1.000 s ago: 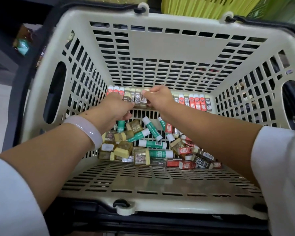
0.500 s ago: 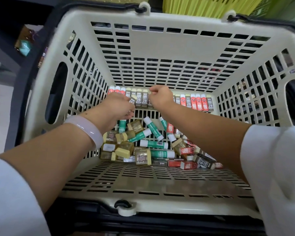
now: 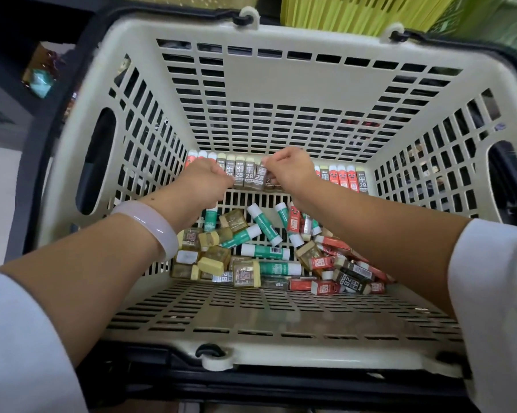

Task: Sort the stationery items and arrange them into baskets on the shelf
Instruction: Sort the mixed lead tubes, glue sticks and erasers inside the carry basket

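Both my hands reach into a cream slotted basket (image 3: 281,93). Along its far wall stands a row of small boxes: red ones (image 3: 345,175) at both ends, dark 2B boxes (image 3: 241,174) in the middle. My left hand (image 3: 205,181) has its fingers curled against the 2B boxes at the left of the row. My right hand (image 3: 291,169) pinches a 2B box in the row's middle. Below them lies a loose heap: green and white glue sticks (image 3: 264,251), yellowish sharpeners (image 3: 214,259), red and dark boxes (image 3: 340,275).
The basket has black handles (image 3: 245,19) and side grip holes (image 3: 95,162). A yellow-green basket (image 3: 355,13) stands behind it. A dark shelf post with small objects (image 3: 39,76) is at the upper left. The basket's near floor (image 3: 266,311) holds no items.
My right hand has shifted slightly up and left along the row of 2B boxes, and my left hand has closed in towards it. The heap has not moved.
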Tool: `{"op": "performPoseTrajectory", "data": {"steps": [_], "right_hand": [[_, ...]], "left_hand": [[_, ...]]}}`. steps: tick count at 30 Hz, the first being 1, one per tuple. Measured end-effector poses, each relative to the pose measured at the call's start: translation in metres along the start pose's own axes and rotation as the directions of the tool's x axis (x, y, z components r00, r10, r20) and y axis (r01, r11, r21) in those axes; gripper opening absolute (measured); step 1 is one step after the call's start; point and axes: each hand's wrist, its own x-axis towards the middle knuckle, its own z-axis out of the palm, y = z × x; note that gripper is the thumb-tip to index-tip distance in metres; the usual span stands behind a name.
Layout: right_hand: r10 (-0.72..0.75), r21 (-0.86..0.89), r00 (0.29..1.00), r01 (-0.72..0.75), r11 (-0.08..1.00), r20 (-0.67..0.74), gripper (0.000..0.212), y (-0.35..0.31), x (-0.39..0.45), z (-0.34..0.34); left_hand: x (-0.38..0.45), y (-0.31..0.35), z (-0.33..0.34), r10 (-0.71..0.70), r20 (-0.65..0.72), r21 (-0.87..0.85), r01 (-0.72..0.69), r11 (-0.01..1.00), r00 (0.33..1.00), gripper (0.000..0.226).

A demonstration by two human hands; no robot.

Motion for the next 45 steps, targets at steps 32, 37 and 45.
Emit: {"op": "performPoseTrajectory", "data": {"steps": [32,37,45], "right_hand": [[0.308,-0.73,0.689,0.683,0.027,0.657,0.078,0.04,-0.063,-0.094],[0.358,-0.696,0.668,0.715,-0.064,0.653,0.099,0.05,-0.062,-0.096],[0.405,-0.681,0.628,0.732,-0.018,0.664,0.09,0.055,-0.06,-0.102]], "left_hand": [[-0.014,-0.008,0.02,0.209,0.58,0.61,-0.59,0.529,0.788,0.022],[-0.009,-0.007,0.017,0.224,0.551,0.643,-0.58,0.501,0.804,0.023],[-0.006,-0.01,0.016,0.202,0.57,0.652,-0.588,0.479,0.796,0.024]]}}
